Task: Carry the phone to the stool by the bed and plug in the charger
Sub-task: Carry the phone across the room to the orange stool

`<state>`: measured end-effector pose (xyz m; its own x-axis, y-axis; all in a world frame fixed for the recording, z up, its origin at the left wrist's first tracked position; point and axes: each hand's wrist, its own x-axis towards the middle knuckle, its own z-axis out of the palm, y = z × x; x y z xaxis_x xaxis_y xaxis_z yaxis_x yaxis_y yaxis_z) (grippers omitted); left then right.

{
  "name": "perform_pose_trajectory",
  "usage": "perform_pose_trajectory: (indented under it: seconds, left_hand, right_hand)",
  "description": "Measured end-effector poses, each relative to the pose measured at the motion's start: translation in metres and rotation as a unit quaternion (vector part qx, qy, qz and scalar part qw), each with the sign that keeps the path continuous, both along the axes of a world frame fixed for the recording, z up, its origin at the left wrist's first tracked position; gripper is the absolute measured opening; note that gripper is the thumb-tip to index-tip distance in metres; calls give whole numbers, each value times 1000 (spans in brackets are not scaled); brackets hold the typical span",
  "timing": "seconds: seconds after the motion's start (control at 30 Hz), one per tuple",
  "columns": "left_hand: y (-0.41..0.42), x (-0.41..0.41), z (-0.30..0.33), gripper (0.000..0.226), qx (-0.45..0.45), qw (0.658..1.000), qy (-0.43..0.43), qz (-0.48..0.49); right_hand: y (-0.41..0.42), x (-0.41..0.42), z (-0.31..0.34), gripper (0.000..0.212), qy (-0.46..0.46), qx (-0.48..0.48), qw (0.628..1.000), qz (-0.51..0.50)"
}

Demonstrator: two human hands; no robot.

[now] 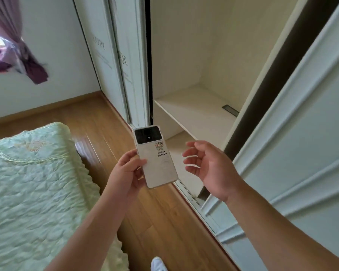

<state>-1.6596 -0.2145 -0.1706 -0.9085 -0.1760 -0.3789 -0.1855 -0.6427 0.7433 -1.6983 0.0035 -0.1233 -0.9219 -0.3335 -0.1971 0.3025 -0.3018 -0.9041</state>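
Note:
A white phone [157, 157] with a black camera block and a small cartoon sticker shows its back to me, held upright in the middle of the view. My left hand [127, 171] grips its lower left edge, thumb across the back. A short way to the phone's right, my right hand [207, 167] hovers with fingers spread and curled, touching nothing. No stool and no charger are in view.
An open wardrobe [196, 106] with bare white shelves stands right in front; its sliding door [294, 153] fills the right side. A bed with a pale green quilted cover [31, 188] lies at the left. Wooden floor [157, 212] runs between them. A window with a purple curtain [18, 45] is at the far left.

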Motion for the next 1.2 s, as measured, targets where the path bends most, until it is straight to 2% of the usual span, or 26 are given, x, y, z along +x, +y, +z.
perform_pose_trajectory:
  seconds: [0.2, 0.43, 0.73, 1.0, 1.2]
  left_hand:
    - [-70, -46, 18, 38, -18, 997, 12, 68]
    - [-153, -101, 16, 29, -57, 985, 27, 160]
    - [-230, -251, 9, 31, -64, 973, -8, 219]
    - [-306, -369, 25, 57, -78, 963, -14, 259]
    - [-380, -418, 28, 31, -84, 948, 9, 308]
  right_hand:
    - [-73, -79, 7, 25, -5, -22, 998, 64]
    - [-159, -177, -8, 24, -13, -25, 990, 139]
    - [-263, -359, -32, 25, -33, -30, 976, 212]
    - [-356, -504, -12, 23, -38, -25, 961, 272]
    - [-420, -561, -9, 22, -15, -42, 946, 320]
